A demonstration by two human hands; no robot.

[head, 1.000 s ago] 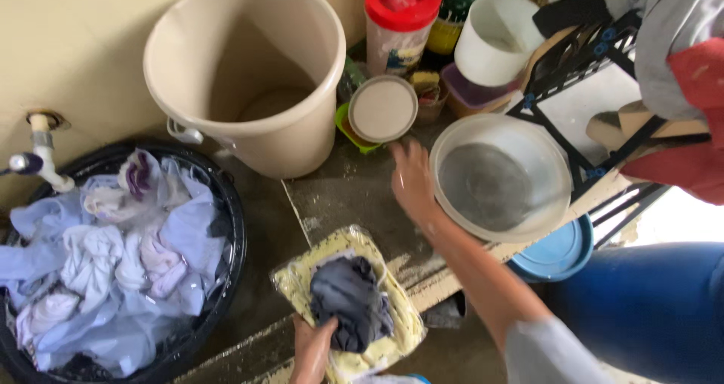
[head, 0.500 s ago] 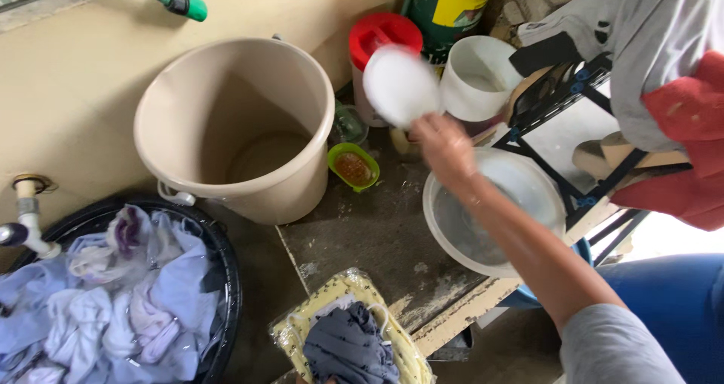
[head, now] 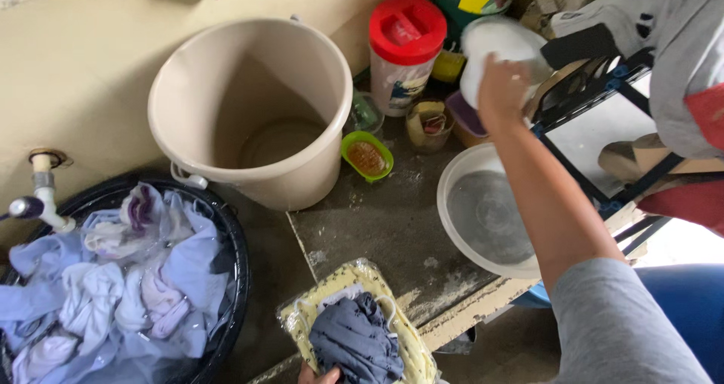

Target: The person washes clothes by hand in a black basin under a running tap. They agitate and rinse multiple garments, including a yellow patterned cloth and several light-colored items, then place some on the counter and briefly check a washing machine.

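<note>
My right hand (head: pixel 501 90) is stretched out to the back right and holds a round white lid (head: pixel 498 43) over a white container by the wall. My left hand (head: pixel 317 373) shows only at the bottom edge, fingers on a dark grey wet cloth (head: pixel 354 340) that lies on a yellow-rimmed washboard (head: pixel 338 287). Under my right forearm sits a shallow white basin (head: pixel 483 218) holding a little water.
A big beige bucket (head: pixel 249 97) stands at the back. A black tub (head: pixel 226 241) of soaking pale clothes sits at the left beside a tap (head: pixel 41 195). A red-lidded jar (head: pixel 403 52), a green soap dish (head: pixel 366 156) and a black folding stand (head: pixel 603 128) crowd the right.
My right hand has carried the white lid from the slab near the basin up and back to the white container. The camera view has shifted right and closer.
</note>
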